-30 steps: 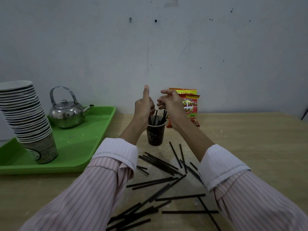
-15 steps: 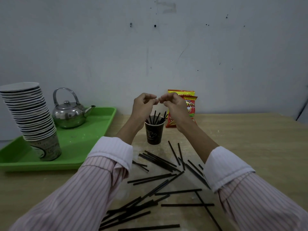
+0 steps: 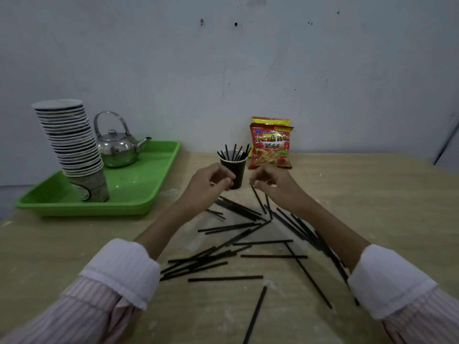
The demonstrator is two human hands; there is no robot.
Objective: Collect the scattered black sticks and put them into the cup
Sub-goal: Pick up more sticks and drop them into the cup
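far left: a green tray (image 3: 129, 207) carrying a leaning stack of paper cups (image 3: 72, 147) and a steel kettle (image 3: 116, 147); none of it part of the job, none of it touched.

next over, the left hand (image 3: 210, 184) hovering low just in front of the dark cup (image 3: 233, 171), fingers (image 3: 224, 182) curled in loosely toward the thumb; no stick visible between them, so apparently empty, though impossible to say for sure given the blur.

centre back: the cup upright on the table (image 3: 372, 207), with a handful of black sticks in the cup (image 3: 234, 152) already standing up past the rim. so some part done, by the look of it a small share.

just right of the cup, the right hand (image 3: 269, 181) at about the same height, fingertips (image 3: 255, 182) pinched together, right above the far end of one stick (image 3: 258, 199) that slants down toward the pile; touching it or only just over it, cannot tell.

behind that hand, a red and yellow snack bag (image 3: 272, 147) leaning at the wall.

below and between the forearms: the scattered sticks (image 3: 223, 256) lying flat, many crossing or overlapping, spread from near the cup to the near edge, one lone stick (image 3: 255, 314) closest in.

judging from this: most of the sticks left to gather, likely many trips or bundles. striped sleeves (image 3: 119, 274) rolled back at both wrists.
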